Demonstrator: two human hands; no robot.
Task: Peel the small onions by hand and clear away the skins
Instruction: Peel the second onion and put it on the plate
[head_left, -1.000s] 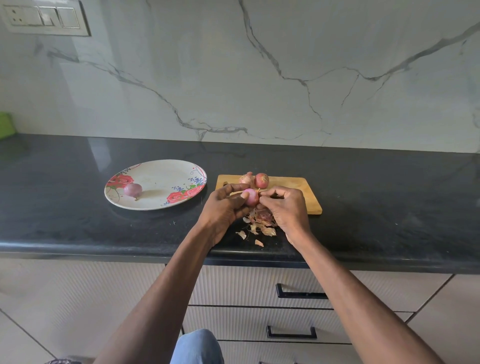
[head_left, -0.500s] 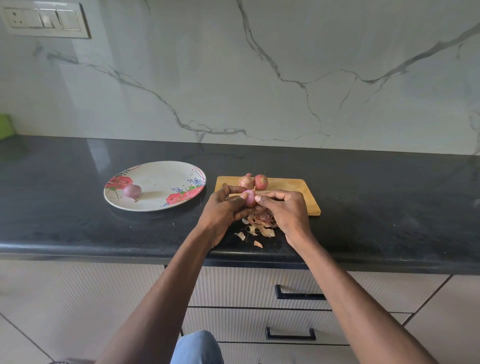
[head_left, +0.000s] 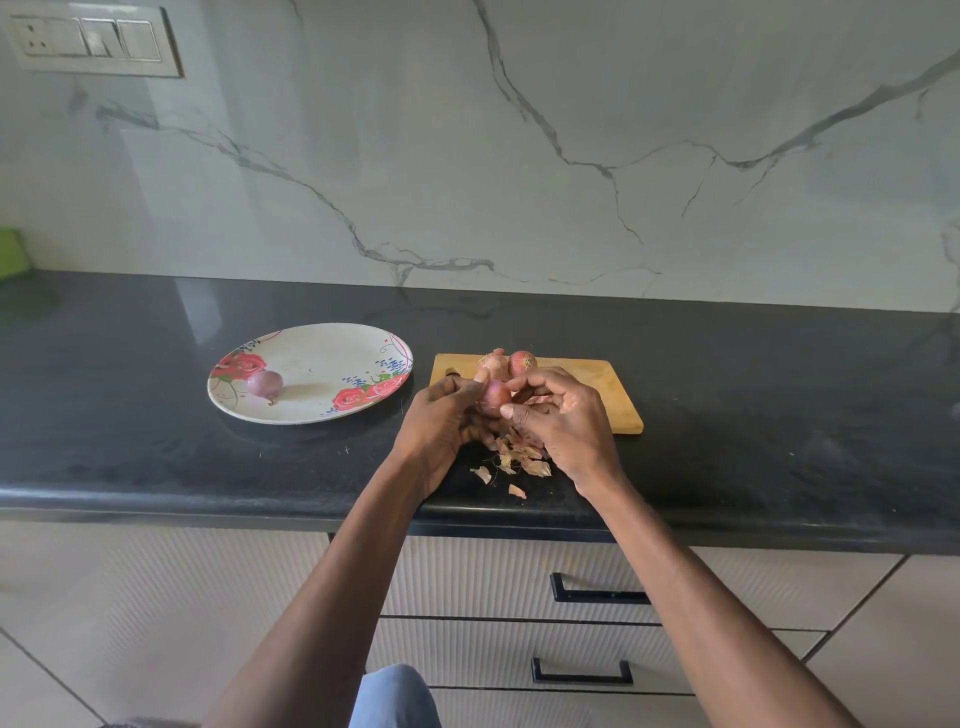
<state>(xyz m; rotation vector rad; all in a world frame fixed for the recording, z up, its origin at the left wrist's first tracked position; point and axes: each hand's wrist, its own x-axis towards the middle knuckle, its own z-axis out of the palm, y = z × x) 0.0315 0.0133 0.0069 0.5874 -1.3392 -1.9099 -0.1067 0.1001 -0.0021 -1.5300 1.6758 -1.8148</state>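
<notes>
My left hand (head_left: 441, 423) grips a small pink onion (head_left: 496, 395) above the counter's front part. My right hand (head_left: 566, 421) has its thumb and fingertips on that same onion. Two unpeeled onions (head_left: 511, 362) sit at the back left of the wooden cutting board (head_left: 608, 389). A pile of dry onion skins (head_left: 519, 457) lies on the black counter below my hands. One peeled purple onion (head_left: 265, 384) rests on the left side of the floral plate (head_left: 322, 410).
The black counter (head_left: 779, 415) runs the full width, with its front edge just below the skins. Drawers with black handles (head_left: 597, 595) are beneath it. A switch panel (head_left: 93, 44) is on the marble wall, and a green object (head_left: 10, 254) sits at far left.
My hands have turned the onion slightly; my right fingers have shifted on it. Plate, board and spare onions have not moved.
</notes>
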